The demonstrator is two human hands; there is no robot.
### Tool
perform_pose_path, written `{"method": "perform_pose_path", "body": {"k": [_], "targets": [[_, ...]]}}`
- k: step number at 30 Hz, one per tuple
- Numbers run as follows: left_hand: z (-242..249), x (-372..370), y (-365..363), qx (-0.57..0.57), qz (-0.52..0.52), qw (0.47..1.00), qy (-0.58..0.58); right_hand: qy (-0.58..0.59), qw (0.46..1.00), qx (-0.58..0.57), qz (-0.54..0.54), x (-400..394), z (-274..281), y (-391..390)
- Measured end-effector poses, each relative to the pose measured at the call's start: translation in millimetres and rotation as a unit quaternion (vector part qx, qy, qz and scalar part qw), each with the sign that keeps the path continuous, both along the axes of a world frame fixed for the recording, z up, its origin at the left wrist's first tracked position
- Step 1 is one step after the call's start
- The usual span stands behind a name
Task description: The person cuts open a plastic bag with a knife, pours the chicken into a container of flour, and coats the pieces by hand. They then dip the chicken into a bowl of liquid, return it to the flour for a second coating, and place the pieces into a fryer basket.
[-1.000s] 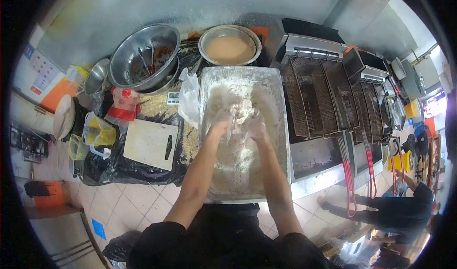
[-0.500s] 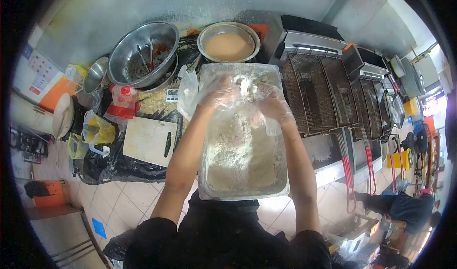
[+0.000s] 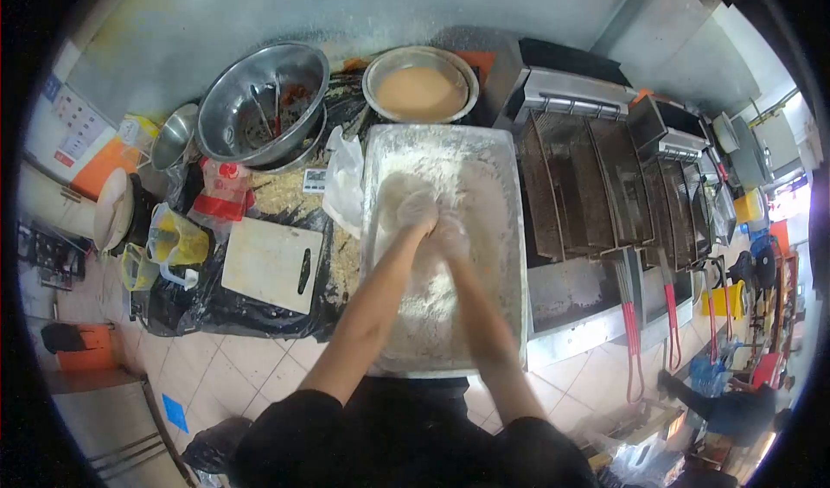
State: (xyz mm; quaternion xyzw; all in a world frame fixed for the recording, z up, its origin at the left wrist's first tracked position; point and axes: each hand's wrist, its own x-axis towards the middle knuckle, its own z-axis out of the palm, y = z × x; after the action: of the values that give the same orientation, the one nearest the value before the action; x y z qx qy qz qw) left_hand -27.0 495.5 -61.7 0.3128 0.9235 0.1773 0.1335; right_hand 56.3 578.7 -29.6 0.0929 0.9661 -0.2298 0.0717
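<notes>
A deep metal tray (image 3: 513, 315) of pale flour (image 3: 437, 161) stands right in front of me. Both my hands are down in it near the middle, in clear plastic gloves dusted with flour. My left hand (image 3: 420, 210) presses close beside my right hand (image 3: 450, 233), and the two seem to touch. Flour and motion blur hide the fingers, so I cannot make out whether anything is between them. Behind the tray sits a metal bowl of beige batter (image 3: 420, 93).
At left are a large steel bowl (image 3: 220, 112) with tongs, a white cutting board (image 3: 264, 267), a small scale (image 3: 315, 180), a plastic bag (image 3: 344, 177) and a jug (image 3: 179, 236). Fryer baskets (image 3: 575, 177) with red handles (image 3: 632, 341) are at right. A person (image 3: 735, 410) is far right.
My hands were apart and raised at the far end of the tray. Now they have come together, lower and nearer me, in the flour. The view has shifted slightly.
</notes>
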Motion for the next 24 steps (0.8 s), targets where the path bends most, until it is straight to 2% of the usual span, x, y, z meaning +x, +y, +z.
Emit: {"method": "perform_pose_path", "body": {"k": [1,3,4,5,7,8,10,11,13,14,16,17,18,19,20,21,22,23,24], "targets": [[-7,-3,6,0.042,0.048,0.998,0.016,0.076,0.991,-0.056,-0.099,-8,-25,-3],[-12,7,-9,0.056,0.028,0.998,-0.003,0.199,0.918,-0.179,-0.293,5,-62,-23],[-5,2,-14,0.076,0.003,0.997,-0.008,0.2,0.917,-0.181,-0.293,6,-59,-22],[8,-10,-11,0.102,-0.025,0.994,-0.007,0.219,0.874,-0.337,-0.275,5,-42,-10],[25,-15,-10,0.135,-0.064,0.989,-0.02,0.285,0.835,-0.439,-0.168,19,-7,4],[36,-15,-11,0.145,-0.076,0.986,-0.027,0.281,0.836,-0.44,-0.169,18,-20,21],[65,-25,-9,0.03,-0.177,0.98,0.084,0.244,0.949,-0.185,-0.08,13,-47,48],[85,-27,-9,0.029,-0.173,0.981,0.084,0.278,0.899,-0.339,-0.013,23,12,36],[124,-25,-8,-0.048,-0.19,0.974,0.11,0.262,0.896,-0.357,-0.013,17,32,34],[130,-25,-10,-0.046,-0.189,0.975,0.11,0.231,0.869,-0.438,-0.027,21,50,29],[140,-22,-16,0.054,-0.088,0.985,0.137,0.17,0.788,-0.587,-0.073,31,89,18],[145,-20,-19,0.136,-0.025,0.982,0.127,0.21,0.768,-0.603,-0.052,30,81,21],[152,-23,-22,0.137,-0.021,0.982,0.128,0.251,0.745,-0.617,-0.03,27,74,24],[162,-25,-26,0.139,-0.031,0.984,0.106,0.248,0.746,-0.618,-0.029,30,68,32],[177,-26,-31,0.141,-0.043,0.985,0.085,0.331,0.906,-0.253,0.079,35,64,47],[203,-22,-36,0.09,-0.031,0.994,0.044,0.336,0.931,-0.046,0.133,39,76,47],[201,-21,-39,0.091,-0.03,0.994,0.044,0.356,0.904,0.158,0.174,43,88,48],[195,-20,-45,0.177,-0.064,0.982,0.027,0.133,0.984,0.069,0.093,55,135,32],[186,-23,-50,0.261,-0.097,0.96,0.011,0.017,0.998,0.014,0.053,61,139,27]]}}
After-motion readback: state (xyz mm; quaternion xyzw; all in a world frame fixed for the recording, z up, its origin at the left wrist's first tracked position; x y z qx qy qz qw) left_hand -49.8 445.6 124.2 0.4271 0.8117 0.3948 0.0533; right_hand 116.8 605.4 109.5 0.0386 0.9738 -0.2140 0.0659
